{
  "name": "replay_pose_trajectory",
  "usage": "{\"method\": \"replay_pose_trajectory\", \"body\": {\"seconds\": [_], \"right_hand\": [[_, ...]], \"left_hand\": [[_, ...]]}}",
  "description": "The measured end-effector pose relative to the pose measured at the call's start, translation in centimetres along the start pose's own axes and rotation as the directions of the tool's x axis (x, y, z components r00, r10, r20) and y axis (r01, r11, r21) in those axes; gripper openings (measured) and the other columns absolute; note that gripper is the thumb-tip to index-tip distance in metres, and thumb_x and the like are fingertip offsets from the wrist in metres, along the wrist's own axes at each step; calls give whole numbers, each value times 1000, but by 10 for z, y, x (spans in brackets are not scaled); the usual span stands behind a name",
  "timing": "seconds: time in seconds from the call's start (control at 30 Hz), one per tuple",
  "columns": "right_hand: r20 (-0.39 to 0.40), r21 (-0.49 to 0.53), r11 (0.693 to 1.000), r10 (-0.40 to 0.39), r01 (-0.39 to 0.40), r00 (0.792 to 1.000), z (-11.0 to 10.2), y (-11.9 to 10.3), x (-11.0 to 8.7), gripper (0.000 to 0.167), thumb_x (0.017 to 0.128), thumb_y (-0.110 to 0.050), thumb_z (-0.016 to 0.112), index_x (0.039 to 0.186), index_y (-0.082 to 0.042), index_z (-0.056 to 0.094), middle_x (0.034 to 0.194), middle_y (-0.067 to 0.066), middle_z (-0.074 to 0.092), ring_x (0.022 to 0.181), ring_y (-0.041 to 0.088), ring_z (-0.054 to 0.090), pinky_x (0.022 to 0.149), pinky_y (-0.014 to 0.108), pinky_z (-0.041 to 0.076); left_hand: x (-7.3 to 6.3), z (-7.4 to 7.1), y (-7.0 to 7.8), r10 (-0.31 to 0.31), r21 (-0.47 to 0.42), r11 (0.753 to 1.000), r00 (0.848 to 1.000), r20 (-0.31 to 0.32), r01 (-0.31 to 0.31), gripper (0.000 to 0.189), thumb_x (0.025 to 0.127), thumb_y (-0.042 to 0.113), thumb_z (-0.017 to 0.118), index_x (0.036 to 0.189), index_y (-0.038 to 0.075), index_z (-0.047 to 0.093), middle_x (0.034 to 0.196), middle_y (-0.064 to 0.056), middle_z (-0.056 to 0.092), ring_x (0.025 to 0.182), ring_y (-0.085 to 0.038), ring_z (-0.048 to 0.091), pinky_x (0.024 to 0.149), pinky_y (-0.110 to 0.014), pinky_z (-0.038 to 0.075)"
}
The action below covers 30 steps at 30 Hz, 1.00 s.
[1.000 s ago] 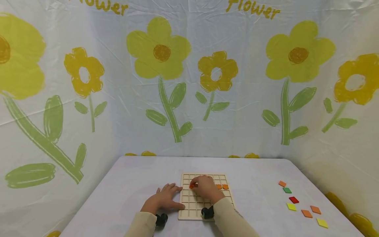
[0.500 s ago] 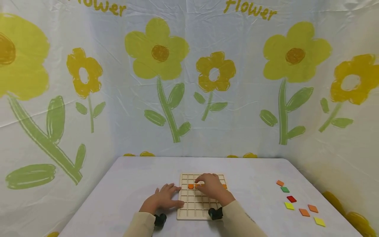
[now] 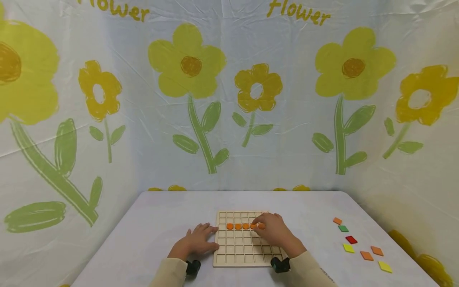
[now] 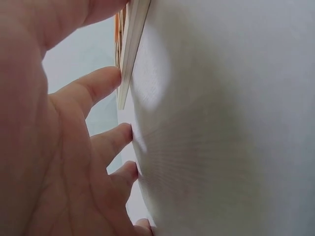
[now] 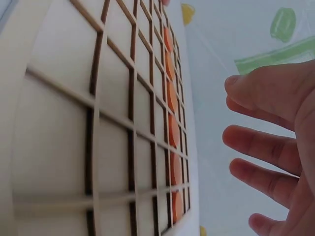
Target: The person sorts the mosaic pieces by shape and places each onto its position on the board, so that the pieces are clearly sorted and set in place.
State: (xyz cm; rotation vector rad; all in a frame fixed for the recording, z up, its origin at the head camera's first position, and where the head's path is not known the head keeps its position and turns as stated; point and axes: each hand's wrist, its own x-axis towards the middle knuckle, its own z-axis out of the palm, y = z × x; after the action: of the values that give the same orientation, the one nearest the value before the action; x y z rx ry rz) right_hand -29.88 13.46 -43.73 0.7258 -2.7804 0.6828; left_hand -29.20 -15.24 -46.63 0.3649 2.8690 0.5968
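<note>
A pale wooden grid board [image 3: 242, 259] lies on the table, with several round orange discs [image 3: 238, 226] in one row of its cells. My left hand [image 3: 197, 241] has its fingers spread at the board's left side; in the left wrist view its index fingertip touches the board edge [image 4: 129, 54] while other fingertips rest on the table. Over the right end of the disc row hovers my right hand [image 3: 277, 231], partly covering discs there. The right wrist view shows that hand [image 5: 275, 142] apart from the discs [image 5: 172, 96], its loosely bent fingers holding nothing.
Off to the right lie loose square tiles: a green tile [image 3: 343, 229], a red tile [image 3: 351, 240], a yellow tile [image 3: 348, 248] and an orange tile [image 3: 367, 256] among them. A flower-printed cloth [image 3: 287, 159] rises behind the table [image 3: 172, 207].
My right hand has let go of the disc at the row's left end and moved right along the row, uncovering the orange discs there. The left hand has stayed at the board's edge.
</note>
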Motion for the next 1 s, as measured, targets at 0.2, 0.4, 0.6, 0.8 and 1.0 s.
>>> {"method": "replay_pose_trajectory", "body": {"seconds": [0.2,0.4,0.6,0.8,1.0], "right_hand": [[-26,-37,998,40,-41,999,-12,15,-13,16,87,-21,69,100,-13,74,104,2,72,103,28,66,95,55,45],[-32,-78,988,129,-131,991,-21,29,-26,14,85,-23,72,98,-16,75,104,-1,72,108,26,65,99,53,43],[-25,-102,977,184,-186,983,-32,43,-38,13,85,-23,73,97,-18,74,104,-2,71,106,25,65,97,51,46],[5,-120,964,238,-236,971,-41,61,-49,15,84,-24,73,98,-19,74,104,-2,71,106,27,64,98,55,44],[24,-154,952,270,-263,963,-53,75,-60,17,84,-25,73,100,-18,73,106,0,70,106,30,63,96,59,45]], "left_hand": [[-1,-1,2,-3,-5,1000,1000,-2,3,64,85,49,64,140,19,50,152,-14,38,143,-44,28,108,-74,16],[-1,0,2,2,-9,1000,1000,-3,-2,63,86,48,64,140,19,50,152,-14,38,143,-45,27,108,-74,15],[0,1,2,-1,-16,1000,1000,17,1,64,87,48,63,141,18,50,153,-15,37,143,-46,26,108,-75,14],[-2,1,3,9,-25,1000,1000,21,-9,63,87,47,62,141,17,49,154,-16,35,143,-47,25,108,-75,13],[-1,0,2,8,-17,1000,1000,14,-8,64,87,48,63,142,18,49,154,-15,35,144,-46,25,108,-75,13]]}}
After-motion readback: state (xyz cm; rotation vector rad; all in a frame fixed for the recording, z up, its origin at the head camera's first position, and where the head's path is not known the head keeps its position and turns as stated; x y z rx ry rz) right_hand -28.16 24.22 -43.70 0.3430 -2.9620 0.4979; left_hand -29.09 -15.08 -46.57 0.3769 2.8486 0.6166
